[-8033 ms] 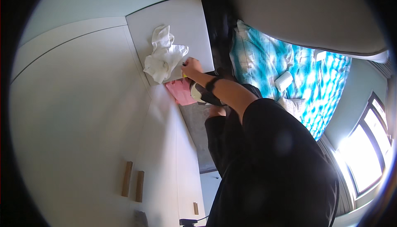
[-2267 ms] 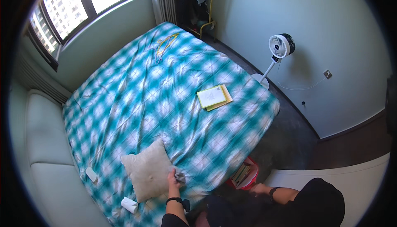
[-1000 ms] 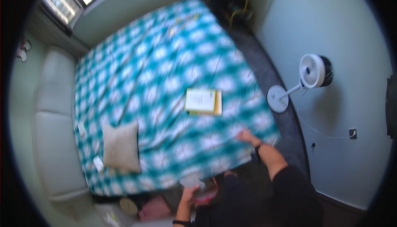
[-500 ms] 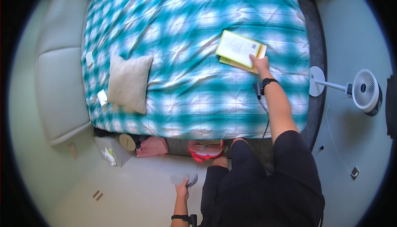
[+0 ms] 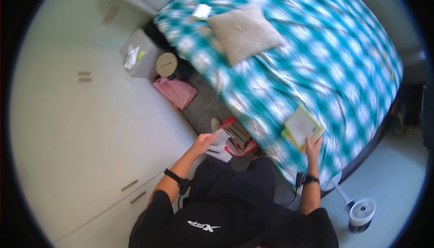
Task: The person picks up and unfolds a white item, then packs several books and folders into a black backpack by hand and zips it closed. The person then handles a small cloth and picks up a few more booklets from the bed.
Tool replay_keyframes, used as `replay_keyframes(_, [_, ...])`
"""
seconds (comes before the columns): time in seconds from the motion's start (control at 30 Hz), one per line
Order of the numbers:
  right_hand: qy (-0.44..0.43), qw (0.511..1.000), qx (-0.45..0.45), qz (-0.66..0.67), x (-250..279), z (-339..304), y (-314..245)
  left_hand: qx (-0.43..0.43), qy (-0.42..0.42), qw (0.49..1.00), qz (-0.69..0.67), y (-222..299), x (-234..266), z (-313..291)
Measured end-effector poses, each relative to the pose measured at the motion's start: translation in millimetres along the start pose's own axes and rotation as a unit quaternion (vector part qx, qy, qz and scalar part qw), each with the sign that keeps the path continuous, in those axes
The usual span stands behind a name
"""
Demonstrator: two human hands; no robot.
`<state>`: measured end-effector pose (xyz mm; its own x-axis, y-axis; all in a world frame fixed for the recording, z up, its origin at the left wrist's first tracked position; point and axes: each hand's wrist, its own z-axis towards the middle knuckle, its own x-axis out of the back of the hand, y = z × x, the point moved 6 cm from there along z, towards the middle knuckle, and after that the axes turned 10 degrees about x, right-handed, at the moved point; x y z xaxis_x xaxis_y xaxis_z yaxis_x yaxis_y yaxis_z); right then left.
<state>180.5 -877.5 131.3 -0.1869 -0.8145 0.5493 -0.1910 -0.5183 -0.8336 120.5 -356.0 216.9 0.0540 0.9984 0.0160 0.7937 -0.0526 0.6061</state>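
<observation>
My right hand (image 5: 313, 146) grips a small stack of books (image 5: 302, 126) by its near corner. The top book has a pale cover with a yellow-green border, and another peeks out underneath. The stack is at the near side of the bed, over the teal and white checked sheet (image 5: 352, 99); whether it touches the sheet I cannot tell. In my left hand (image 5: 202, 144) is a grey cloth (image 5: 219, 147), pinched at its edge and hanging down. Beside the cloth, on the floor against the bed, stands an open red bag (image 5: 252, 150) with several books (image 5: 238, 135) packed in it.
A beige cushion (image 5: 246, 33) and a white box-like item (image 5: 201, 11) lie on the bed. Along the gap by the bed are a pink bag (image 5: 175, 93), a round-lidded container (image 5: 167, 64) and a grey bin (image 5: 143, 44). White cabinets (image 5: 108, 135) run left; a white fan (image 5: 361, 209) stands right.
The view has turned, so the bed now slants across the upper right. My left hand has brought the grey cloth up beside the red bag. The books remain in my right hand.
</observation>
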Motion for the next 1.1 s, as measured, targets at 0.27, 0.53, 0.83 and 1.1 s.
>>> replay_keyframes(0.27, [-0.151,0.983,0.103,-0.021,-88,-59,-298,-0.295,-0.013,0.867,0.402,68,29,-7])
replay_keyframes(0.53, [-0.206,0.732,0.644,-0.085,-183,-90,-547,-0.068,-0.261,0.871,-0.41,203,106,-108])
replay_keyframes(0.83, [-0.089,0.875,0.47,0.077,-235,-12,-615,-0.149,-0.13,0.849,-0.491,183,235,-63])
replay_keyframes(1.1, [-0.005,0.916,0.212,0.34,-337,88,-668,-0.066,-0.143,0.898,-0.411,237,362,12])
